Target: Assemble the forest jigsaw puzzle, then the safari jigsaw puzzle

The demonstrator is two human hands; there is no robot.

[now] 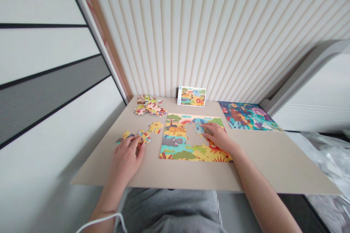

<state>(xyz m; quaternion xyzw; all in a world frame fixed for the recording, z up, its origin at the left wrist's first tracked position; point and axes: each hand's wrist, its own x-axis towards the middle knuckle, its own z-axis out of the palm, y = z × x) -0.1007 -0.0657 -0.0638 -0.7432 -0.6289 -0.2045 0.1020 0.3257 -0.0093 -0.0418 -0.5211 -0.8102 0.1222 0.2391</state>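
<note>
A jigsaw puzzle (175,154) of animals lies partly assembled before me, with a bare gap in its middle. My right hand (217,136) rests over the puzzle's right side. Its thumb and index finger close at the edge of a blue elephant puzzle piece (198,129) beside the gap. To the left, my left hand (127,154) lies palm down over loose puzzle pieces (144,136), fingers spread and thumb apart. These fingers hide part of the pieces. One yellow puzzle piece (155,127) sits between that group and the puzzle.
A picture card (191,97) of the same scene stands against the pleated panel (191,36) at the back. Several pink and green pieces (149,105) are heaped at the far left. A dark blue assembled puzzle (248,116) lies far right. Clear plastic wrap (325,156) is beyond the table's right edge.
</note>
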